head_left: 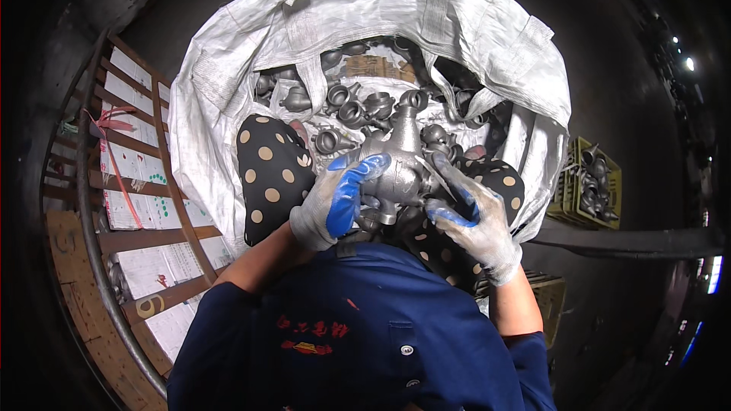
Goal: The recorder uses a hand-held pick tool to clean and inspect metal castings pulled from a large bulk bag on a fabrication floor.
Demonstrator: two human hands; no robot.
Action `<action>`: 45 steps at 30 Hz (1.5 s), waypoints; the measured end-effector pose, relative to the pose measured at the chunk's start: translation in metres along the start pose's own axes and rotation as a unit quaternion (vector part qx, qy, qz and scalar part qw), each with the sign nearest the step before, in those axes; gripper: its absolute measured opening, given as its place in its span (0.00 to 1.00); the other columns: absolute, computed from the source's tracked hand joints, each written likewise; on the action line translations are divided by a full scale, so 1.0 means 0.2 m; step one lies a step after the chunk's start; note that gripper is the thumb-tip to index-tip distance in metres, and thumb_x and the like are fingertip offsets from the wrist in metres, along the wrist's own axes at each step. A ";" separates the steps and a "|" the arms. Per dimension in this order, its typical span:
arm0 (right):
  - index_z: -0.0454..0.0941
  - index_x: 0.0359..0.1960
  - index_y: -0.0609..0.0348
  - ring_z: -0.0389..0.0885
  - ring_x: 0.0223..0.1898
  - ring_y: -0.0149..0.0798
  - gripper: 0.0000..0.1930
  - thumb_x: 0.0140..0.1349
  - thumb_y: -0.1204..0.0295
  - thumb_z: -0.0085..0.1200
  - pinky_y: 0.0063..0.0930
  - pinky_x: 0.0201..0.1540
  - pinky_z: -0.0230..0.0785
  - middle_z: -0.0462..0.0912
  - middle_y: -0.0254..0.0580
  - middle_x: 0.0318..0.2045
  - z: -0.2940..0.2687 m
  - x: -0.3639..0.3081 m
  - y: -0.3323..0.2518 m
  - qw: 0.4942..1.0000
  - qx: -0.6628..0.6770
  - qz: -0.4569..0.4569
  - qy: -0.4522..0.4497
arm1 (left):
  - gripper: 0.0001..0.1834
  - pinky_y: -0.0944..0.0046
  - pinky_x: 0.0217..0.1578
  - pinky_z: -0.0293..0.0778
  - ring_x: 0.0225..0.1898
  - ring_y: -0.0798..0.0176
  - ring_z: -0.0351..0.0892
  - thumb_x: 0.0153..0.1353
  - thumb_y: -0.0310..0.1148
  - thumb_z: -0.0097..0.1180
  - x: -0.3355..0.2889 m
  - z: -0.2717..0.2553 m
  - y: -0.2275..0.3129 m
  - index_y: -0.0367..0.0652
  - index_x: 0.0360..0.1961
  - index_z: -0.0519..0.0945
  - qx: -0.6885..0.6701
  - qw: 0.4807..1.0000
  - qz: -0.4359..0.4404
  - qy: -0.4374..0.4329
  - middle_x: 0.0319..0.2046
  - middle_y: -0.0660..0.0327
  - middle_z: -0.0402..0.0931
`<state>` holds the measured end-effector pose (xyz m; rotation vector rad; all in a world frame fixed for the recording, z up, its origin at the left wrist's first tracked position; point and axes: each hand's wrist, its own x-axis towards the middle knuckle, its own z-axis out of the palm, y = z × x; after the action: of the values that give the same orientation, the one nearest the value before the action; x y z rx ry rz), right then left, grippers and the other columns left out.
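Note:
A large grey metal casting (401, 156) with a narrow neck and a rounded, flanged body stands in front of me, between my knees. My left hand (335, 199), in a white glove with a blue palm, is closed around its left side. On the right, my right hand (478, 217) wears a matching, dirtier glove. Its fingers and thumb curve in beside the casting around a thin, pale edge whose kind I cannot make out. Smaller grey castings, such as a ring-mouthed one (331, 141), lie behind and around the large one.
A big white woven bulk bag (221, 99) with strap loops surrounds my knees and the castings. Brown cardboard (378, 68) lies inside it. To the left stands a metal-framed rack (114, 240) with white boards. A yellow crate (567, 190) of metal parts sits at the right.

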<state>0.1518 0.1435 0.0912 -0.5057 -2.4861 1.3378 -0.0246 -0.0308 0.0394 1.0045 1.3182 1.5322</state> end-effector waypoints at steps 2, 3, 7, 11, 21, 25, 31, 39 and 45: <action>0.71 0.56 0.55 0.79 0.46 0.52 0.28 0.51 0.68 0.64 0.35 0.49 0.71 0.79 0.52 0.47 0.06 0.03 0.05 0.999 0.004 -0.033 0.008 | 0.32 0.70 0.40 0.77 0.48 0.64 0.76 0.54 0.26 0.61 -0.01 0.01 -0.02 0.34 0.59 0.64 0.044 0.998 0.049 -0.002 0.54 0.55 0.67; 0.72 0.56 0.55 0.79 0.46 0.52 0.28 0.51 0.67 0.64 0.35 0.49 0.71 0.78 0.52 0.47 0.08 0.04 0.06 0.998 -0.005 -0.066 0.009 | 0.33 0.69 0.40 0.77 0.48 0.63 0.76 0.52 0.25 0.64 -0.01 0.02 -0.02 0.33 0.59 0.64 0.087 0.991 0.097 -0.004 0.55 0.54 0.67; 0.74 0.53 0.54 0.80 0.41 0.50 0.25 0.51 0.69 0.63 0.35 0.43 0.73 0.79 0.49 0.44 0.09 0.03 0.05 0.991 -0.071 -0.112 -0.014 | 0.34 0.67 0.41 0.77 0.48 0.62 0.76 0.51 0.23 0.65 0.00 0.02 0.04 0.32 0.59 0.64 0.006 0.999 0.042 -0.031 0.55 0.54 0.66; 0.77 0.50 0.51 0.79 0.35 0.49 0.25 0.45 0.74 0.63 0.36 0.36 0.73 0.80 0.46 0.39 0.08 0.00 0.02 0.972 -0.155 -0.158 -0.074 | 0.24 0.62 0.41 0.77 0.45 0.62 0.78 0.59 0.28 0.56 0.03 -0.02 -0.09 0.32 0.56 0.67 0.137 0.989 0.040 0.024 0.50 0.53 0.72; 0.74 0.52 0.53 0.80 0.37 0.51 0.22 0.51 0.73 0.59 0.38 0.39 0.74 0.80 0.47 0.41 0.09 0.00 0.13 0.985 -0.074 -0.157 -0.003 | 0.17 0.60 0.38 0.79 0.40 0.57 0.81 0.67 0.35 0.42 0.09 0.04 -0.02 0.35 0.52 0.71 -0.314 0.937 -0.155 -0.014 0.44 0.52 0.78; 0.77 0.45 0.64 0.80 0.44 0.48 0.16 0.52 0.78 0.57 0.35 0.46 0.71 0.80 0.52 0.44 0.05 -0.04 0.06 0.984 -0.071 -0.128 -0.105 | 0.17 0.64 0.35 0.78 0.39 0.60 0.81 0.67 0.36 0.43 0.08 0.01 -0.20 0.36 0.52 0.71 -0.048 0.994 -0.015 0.095 0.42 0.54 0.78; 0.71 0.55 0.68 0.79 0.50 0.40 0.21 0.59 0.76 0.53 0.29 0.52 0.69 0.77 0.51 0.51 0.09 -0.05 0.07 0.974 0.223 0.038 0.029 | 0.17 0.69 0.33 0.75 0.38 0.67 0.80 0.66 0.37 0.46 0.07 0.06 0.00 0.40 0.52 0.72 -0.180 0.970 -0.104 0.124 0.40 0.61 0.78; 0.72 0.52 0.69 0.79 0.44 0.35 0.20 0.57 0.76 0.57 0.27 0.49 0.69 0.79 0.49 0.49 0.09 -0.01 0.11 0.991 0.114 -0.069 -0.027 | 0.18 0.67 0.37 0.77 0.38 0.66 0.80 0.63 0.31 0.52 0.05 0.03 -0.05 0.40 0.54 0.71 -0.021 0.999 -0.031 0.039 0.46 0.58 0.75; 0.74 0.51 0.64 0.60 0.11 0.19 0.17 0.68 0.65 0.44 0.11 0.13 0.50 0.79 0.34 0.23 0.13 -0.04 0.19 0.890 0.425 0.155 0.047 | 0.25 0.68 0.40 0.76 0.38 0.67 0.79 0.51 0.24 0.63 0.05 0.00 -0.06 0.39 0.53 0.73 0.439 0.855 0.275 0.035 0.41 0.59 0.78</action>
<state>0.1546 0.1397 0.0448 -0.7200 -1.5237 2.2495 -0.0276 -0.0203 0.0280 2.0549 1.9597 1.3322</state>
